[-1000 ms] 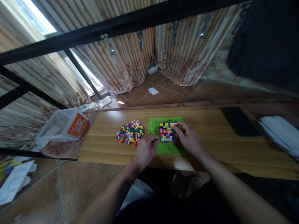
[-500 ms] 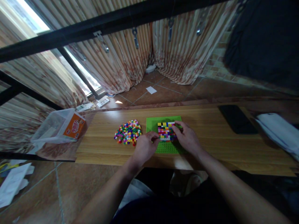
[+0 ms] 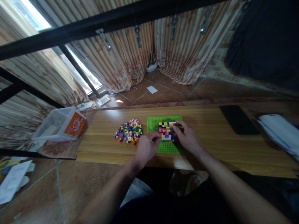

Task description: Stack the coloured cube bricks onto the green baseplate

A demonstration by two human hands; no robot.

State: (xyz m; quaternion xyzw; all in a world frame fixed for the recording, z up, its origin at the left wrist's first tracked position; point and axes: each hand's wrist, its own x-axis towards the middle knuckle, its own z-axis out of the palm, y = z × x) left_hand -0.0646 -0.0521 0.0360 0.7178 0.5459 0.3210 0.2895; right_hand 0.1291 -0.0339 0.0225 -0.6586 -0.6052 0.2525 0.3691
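A multicoloured block of small toy bricks [image 3: 166,131] sits over the green studded baseplate [image 3: 171,148]. My left hand [image 3: 147,145] has thumb and fingers closed at the block's near left edge. On the opposite side, my right hand [image 3: 188,137] grips the block's right edge, its thumb in front and fingers at the far corner. Both hands partly cover the baseplate. To the left of my left hand lies a loose pile of small coloured bricks [image 3: 129,131]. Whether a single brick is between my left fingertips is too small to make out.
The wooden table [image 3: 98,140] carries a dark phone-like slab [image 3: 239,119] and a white folded item [image 3: 277,130] at right. A clear plastic bin [image 3: 54,124] with an orange label stands past the left end. A black metal bar [image 3: 112,21] crosses above, before curtains.
The whole view has shifted slightly. Both hands keep nearly the same place at the brick block, with no clear change in their hold.
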